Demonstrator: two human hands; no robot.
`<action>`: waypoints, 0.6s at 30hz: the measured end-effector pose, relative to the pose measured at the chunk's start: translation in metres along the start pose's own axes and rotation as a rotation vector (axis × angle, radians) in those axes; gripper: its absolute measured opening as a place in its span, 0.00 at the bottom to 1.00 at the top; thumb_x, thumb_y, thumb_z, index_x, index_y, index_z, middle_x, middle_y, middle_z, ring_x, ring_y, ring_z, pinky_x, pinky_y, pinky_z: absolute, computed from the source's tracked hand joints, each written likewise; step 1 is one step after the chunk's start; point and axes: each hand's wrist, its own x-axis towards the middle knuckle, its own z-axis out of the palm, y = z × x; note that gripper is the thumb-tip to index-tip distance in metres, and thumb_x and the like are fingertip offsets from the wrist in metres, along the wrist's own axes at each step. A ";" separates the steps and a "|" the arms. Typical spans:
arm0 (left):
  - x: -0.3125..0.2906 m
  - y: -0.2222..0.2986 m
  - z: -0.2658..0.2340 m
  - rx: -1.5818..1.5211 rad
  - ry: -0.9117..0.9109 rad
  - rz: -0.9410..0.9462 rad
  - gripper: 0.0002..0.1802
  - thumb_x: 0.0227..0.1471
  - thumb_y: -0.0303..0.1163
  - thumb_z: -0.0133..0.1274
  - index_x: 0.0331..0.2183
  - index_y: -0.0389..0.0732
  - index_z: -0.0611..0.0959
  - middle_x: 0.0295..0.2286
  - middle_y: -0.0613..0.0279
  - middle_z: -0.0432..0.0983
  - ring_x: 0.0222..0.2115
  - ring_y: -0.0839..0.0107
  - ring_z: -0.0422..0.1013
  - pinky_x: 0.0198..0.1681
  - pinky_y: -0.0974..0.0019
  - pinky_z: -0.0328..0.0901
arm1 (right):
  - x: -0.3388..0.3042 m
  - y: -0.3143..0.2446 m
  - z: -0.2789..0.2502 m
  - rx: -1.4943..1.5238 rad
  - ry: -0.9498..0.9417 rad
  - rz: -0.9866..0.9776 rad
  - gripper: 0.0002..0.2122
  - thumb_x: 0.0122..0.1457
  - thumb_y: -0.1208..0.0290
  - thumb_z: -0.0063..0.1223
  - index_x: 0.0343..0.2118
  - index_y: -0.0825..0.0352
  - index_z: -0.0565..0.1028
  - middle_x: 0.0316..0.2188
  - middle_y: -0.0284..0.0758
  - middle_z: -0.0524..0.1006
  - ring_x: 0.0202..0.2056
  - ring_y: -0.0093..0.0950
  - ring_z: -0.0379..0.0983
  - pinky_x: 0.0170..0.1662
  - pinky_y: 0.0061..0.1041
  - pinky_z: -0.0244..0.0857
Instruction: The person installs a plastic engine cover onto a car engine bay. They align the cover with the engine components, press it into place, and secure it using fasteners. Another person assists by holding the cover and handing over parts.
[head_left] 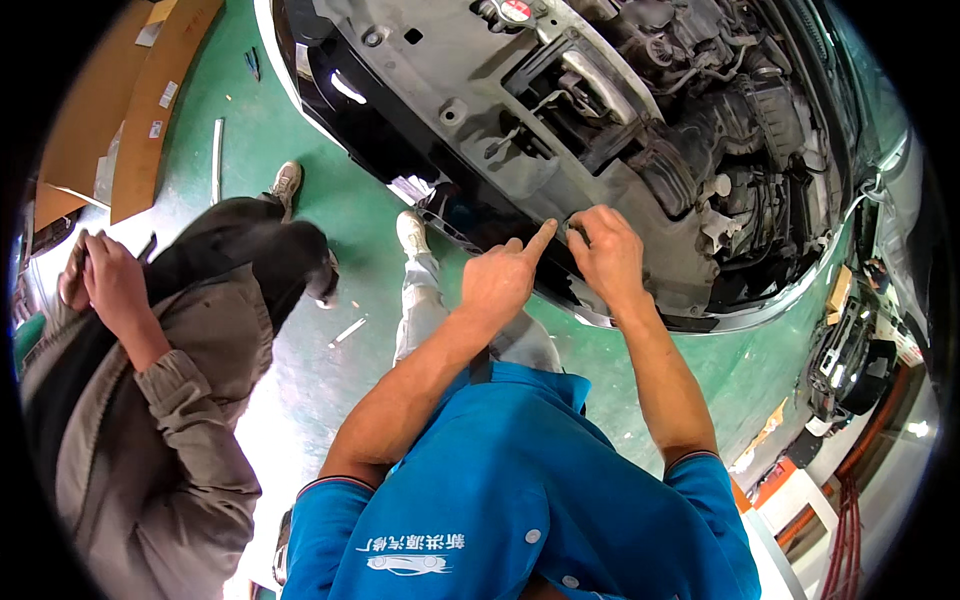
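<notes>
Both my hands are over the front edge of a car's open engine bay. My left hand (500, 283) has its index finger stretched out, the tip at the grey plastic cover panel (460, 112); its other fingers are curled and nothing shows in them. Close beside it, my right hand (608, 255) is closed, thumb and fingers pinched together at the panel's edge. Something small and dark shows at those fingertips, too hidden to name. Below the hands runs the glossy black front trim (420, 165) of the car.
The engine (740, 120) lies exposed beyond the panel. A co-worker (150, 400) in a brown jacket stands at my left, hands raised. A large cardboard piece (150, 120), pliers (252, 64) and a white strip (217, 160) lie on the green floor. Car parts (845, 360) sit at far right.
</notes>
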 end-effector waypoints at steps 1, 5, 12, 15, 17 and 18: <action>0.000 -0.001 0.000 -0.013 -0.007 0.002 0.33 0.55 0.28 0.53 0.62 0.60 0.72 0.23 0.61 0.73 0.25 0.59 0.75 0.24 0.54 0.68 | 0.002 0.000 0.000 -0.009 -0.010 -0.007 0.05 0.52 0.74 0.62 0.32 0.65 0.79 0.31 0.36 0.77 0.37 0.39 0.75 0.39 0.37 0.70; -0.002 -0.002 0.002 -0.010 -0.028 -0.007 0.35 0.54 0.27 0.53 0.62 0.59 0.71 0.24 0.61 0.73 0.25 0.59 0.75 0.24 0.54 0.69 | 0.010 0.001 -0.005 -0.050 -0.115 -0.025 0.06 0.52 0.75 0.61 0.33 0.65 0.80 0.32 0.37 0.77 0.39 0.40 0.75 0.39 0.38 0.71; -0.002 -0.004 0.003 -0.045 -0.056 0.007 0.39 0.52 0.27 0.53 0.65 0.59 0.67 0.25 0.61 0.73 0.26 0.59 0.75 0.25 0.55 0.70 | 0.019 0.006 -0.016 -0.009 -0.296 -0.002 0.08 0.53 0.76 0.60 0.37 0.67 0.81 0.33 0.39 0.78 0.38 0.42 0.77 0.41 0.40 0.70; -0.002 -0.006 0.003 -0.057 -0.061 0.002 0.39 0.53 0.27 0.53 0.65 0.60 0.66 0.26 0.60 0.74 0.26 0.59 0.75 0.25 0.55 0.71 | 0.025 0.008 -0.015 0.022 -0.317 0.054 0.08 0.51 0.76 0.61 0.36 0.68 0.81 0.33 0.40 0.78 0.37 0.42 0.77 0.41 0.40 0.70; -0.002 -0.006 0.002 -0.052 -0.085 -0.007 0.39 0.53 0.28 0.53 0.65 0.60 0.66 0.26 0.60 0.74 0.26 0.59 0.76 0.26 0.54 0.71 | 0.031 0.002 -0.021 0.047 -0.326 0.096 0.10 0.49 0.75 0.64 0.35 0.68 0.80 0.33 0.41 0.78 0.37 0.43 0.77 0.41 0.40 0.70; -0.004 -0.004 0.000 -0.040 -0.117 -0.015 0.39 0.53 0.28 0.53 0.65 0.60 0.65 0.26 0.59 0.74 0.26 0.58 0.76 0.26 0.54 0.71 | 0.034 0.005 -0.021 0.055 -0.306 0.125 0.12 0.47 0.74 0.67 0.34 0.70 0.79 0.32 0.43 0.78 0.35 0.43 0.76 0.40 0.38 0.69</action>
